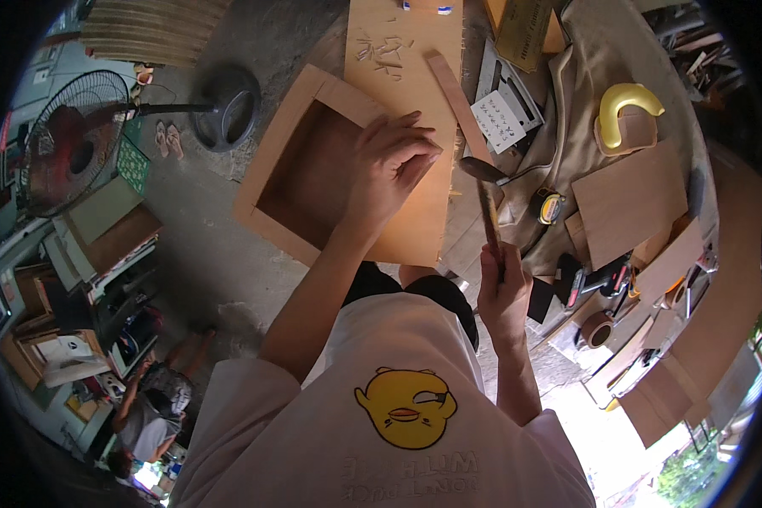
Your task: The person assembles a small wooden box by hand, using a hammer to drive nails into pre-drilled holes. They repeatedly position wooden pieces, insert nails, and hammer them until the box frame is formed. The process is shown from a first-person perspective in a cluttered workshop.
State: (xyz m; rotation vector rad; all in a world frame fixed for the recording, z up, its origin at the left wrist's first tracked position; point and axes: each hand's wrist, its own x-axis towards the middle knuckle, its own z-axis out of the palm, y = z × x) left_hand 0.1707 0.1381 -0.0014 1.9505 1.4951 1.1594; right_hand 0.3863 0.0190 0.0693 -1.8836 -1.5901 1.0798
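Note:
My right hand (505, 292) is wrapped round the handle of a hammer (489, 216), whose dark head points away from me near the board's right edge. Above the inner right side of a shallow wooden box (258, 190), my left hand (391, 165) has thumb and forefinger pinched together. Whatever sits in that pinch, if anything, is too small to make out. The box lies tilted on a pale wooden board (423, 224), and my left hand partly covers its right side. Several small thin pieces, like nails (385, 55), are scattered at the board's far end.
Right of the board lie a wooden strip (457, 97), a written paper (501, 118), a tape measure (548, 206), a yellow curved object (622, 106) and brown sheets (635, 203). A cordless drill (597, 279) lies nearer. At left stand a fan (80, 157) and another person (157, 411).

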